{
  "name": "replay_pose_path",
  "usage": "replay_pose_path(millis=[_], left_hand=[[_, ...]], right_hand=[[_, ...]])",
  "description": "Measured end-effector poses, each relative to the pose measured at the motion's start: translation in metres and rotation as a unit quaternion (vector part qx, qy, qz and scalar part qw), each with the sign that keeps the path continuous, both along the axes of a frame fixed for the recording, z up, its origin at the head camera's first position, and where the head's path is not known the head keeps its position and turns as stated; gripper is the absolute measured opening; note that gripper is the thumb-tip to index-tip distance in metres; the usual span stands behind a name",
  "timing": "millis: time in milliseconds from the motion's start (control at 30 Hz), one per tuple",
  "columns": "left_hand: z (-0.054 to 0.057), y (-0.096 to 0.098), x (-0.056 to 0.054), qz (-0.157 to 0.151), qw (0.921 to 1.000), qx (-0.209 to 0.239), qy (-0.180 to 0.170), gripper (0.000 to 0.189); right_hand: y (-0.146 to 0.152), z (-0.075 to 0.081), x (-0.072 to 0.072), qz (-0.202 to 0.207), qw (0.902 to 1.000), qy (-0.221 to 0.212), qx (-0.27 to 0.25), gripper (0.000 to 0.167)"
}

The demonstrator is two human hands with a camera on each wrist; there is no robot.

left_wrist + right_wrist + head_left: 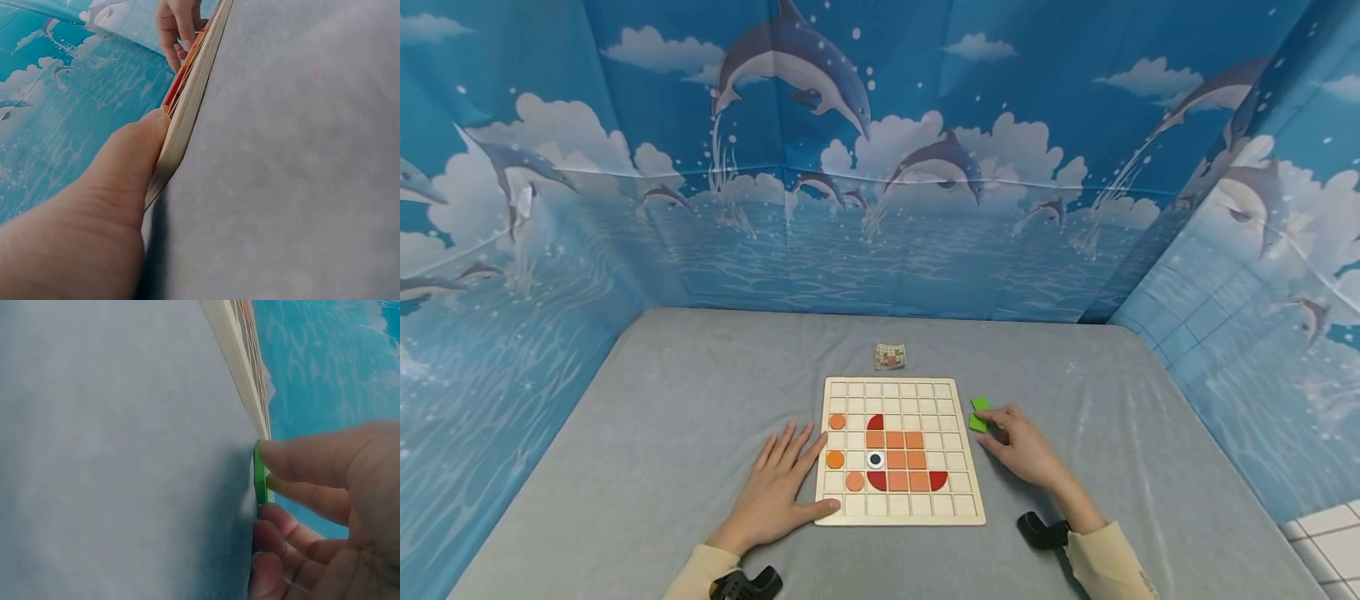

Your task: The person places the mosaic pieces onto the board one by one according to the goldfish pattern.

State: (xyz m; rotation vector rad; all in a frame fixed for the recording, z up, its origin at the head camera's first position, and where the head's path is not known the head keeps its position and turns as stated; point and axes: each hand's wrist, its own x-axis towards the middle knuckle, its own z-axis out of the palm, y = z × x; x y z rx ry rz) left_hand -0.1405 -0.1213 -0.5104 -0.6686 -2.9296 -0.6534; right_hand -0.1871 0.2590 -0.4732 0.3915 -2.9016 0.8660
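Observation:
A pale wooden grid board (942, 507) lies on the grey cloth. My left hand (772, 487) is spread flat at its left edge, fingers straight, with the thumb on the front left corner; the left wrist view shows that thumb (128, 153) on the rim. Right of the board, my right hand (1024, 448) pinches a green square tile (977, 423) between thumb and fingers. In the right wrist view this green tile (260, 472) lies low at the cloth with the fingertips on it. Another green tile (981, 403) sits just behind, and more green shows partly hidden under the hand.
On the board, orange squares (896, 459), dark red quarter pieces (937, 481), orange discs (835, 459) and an eye disc (876, 459) form a pattern. A small picture card (891, 357) lies behind it. A dolphin-print curtain (880, 250) encloses the table (625, 433).

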Motion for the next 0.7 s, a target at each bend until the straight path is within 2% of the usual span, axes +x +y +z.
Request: replay_pose_path(millis=[400,567,700], left_hand=[[-0.0007,-0.0005,-0.0002,0.000,0.9999,-0.011,-0.005,0.096],[-0.0009,-0.0004,-0.0002,0.002,1.0000,-0.010,-0.001,0.096],[-0.0012,-0.0004,-0.0006,0.001,1.0000,-0.008,-0.002,0.095]], right_hand=[[0.0017,0.0009,0.0007,-0.001,0.9999,-0.011,-0.007,0.019],[0.0018,0.0019,0.0007,-0.007,0.9994,-0.029,-0.019,0.019],[0.0027,0.0000,0.0001,-0.003,0.9993,-0.020,-0.032,0.022]])
